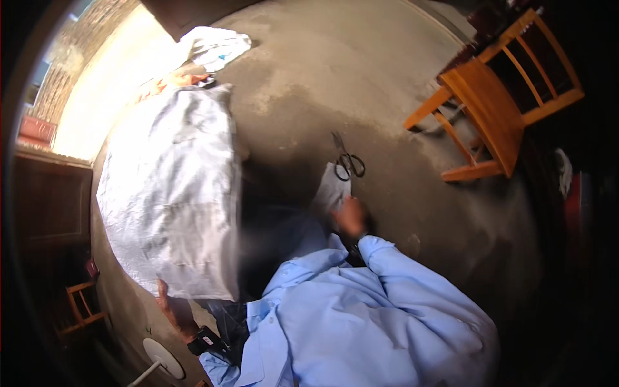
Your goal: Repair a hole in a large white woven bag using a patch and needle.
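A large white cloth or sack [174, 193] hangs in creased folds on the left, in front of me. My left hand [169, 306] is closed at its lower edge; the cloth hides part of the fingers. My right hand [351, 216], a little blurred, is curled at the edge of a small pale piece of cloth [334, 187]. Black-handled scissors [348, 165] lie just beyond that hand, their handles overlapping the top of the small piece and their blades pointing away. My lap and legs are in dark shadow between the two hands.
A wooden chair [483, 103] stands at the far right. Crumpled white fabric [216, 46] and an orange cloth [171, 85] lie beyond the big cloth, near a bright doorway [122, 64]. A round white disc on a stem [164, 358] is at lower left. Damp-looking patches mark the floor [309, 58].
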The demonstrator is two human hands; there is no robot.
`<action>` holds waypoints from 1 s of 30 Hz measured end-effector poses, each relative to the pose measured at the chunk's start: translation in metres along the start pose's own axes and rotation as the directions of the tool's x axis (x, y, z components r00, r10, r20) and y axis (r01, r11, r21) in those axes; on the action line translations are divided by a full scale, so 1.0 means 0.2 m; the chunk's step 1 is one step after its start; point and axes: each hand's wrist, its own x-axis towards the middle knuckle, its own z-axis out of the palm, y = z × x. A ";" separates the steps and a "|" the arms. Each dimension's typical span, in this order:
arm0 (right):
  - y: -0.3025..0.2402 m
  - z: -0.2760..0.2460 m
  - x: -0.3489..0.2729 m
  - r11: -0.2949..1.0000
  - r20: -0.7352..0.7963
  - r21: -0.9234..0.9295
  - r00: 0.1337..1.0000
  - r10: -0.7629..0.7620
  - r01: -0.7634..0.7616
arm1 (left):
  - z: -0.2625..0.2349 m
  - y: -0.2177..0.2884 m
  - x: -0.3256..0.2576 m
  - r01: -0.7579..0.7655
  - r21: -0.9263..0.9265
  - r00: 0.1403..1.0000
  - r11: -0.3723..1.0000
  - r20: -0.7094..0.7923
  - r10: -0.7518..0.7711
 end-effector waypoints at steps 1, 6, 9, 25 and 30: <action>0.04 0.01 0.00 0.999 0.121 -0.011 0.991 0.052 -0.051 | -0.03 0.00 0.01 -0.020 0.069 1.000 0.997 0.020 0.019; 0.12 0.17 0.15 0.996 0.216 -0.053 0.973 0.081 -0.071 | -0.18 -0.08 0.12 -0.143 0.321 0.989 0.936 0.000 0.150; 0.16 0.23 0.19 1.000 0.184 0.014 0.983 0.010 -0.013 | -0.12 -0.07 0.07 -0.172 0.175 0.982 0.969 -0.046 0.182; -0.48 -0.46 0.65 0.517 0.342 0.844 0.885 -0.317 -0.141 | 0.07 -0.03 0.00 -0.053 -0.230 0.999 0.972 -0.006 0.053; -0.69 -0.67 0.78 0.119 0.222 0.975 0.877 -0.426 -0.188 | 0.11 -0.09 -0.07 -0.083 -0.410 0.997 0.908 -0.039 0.073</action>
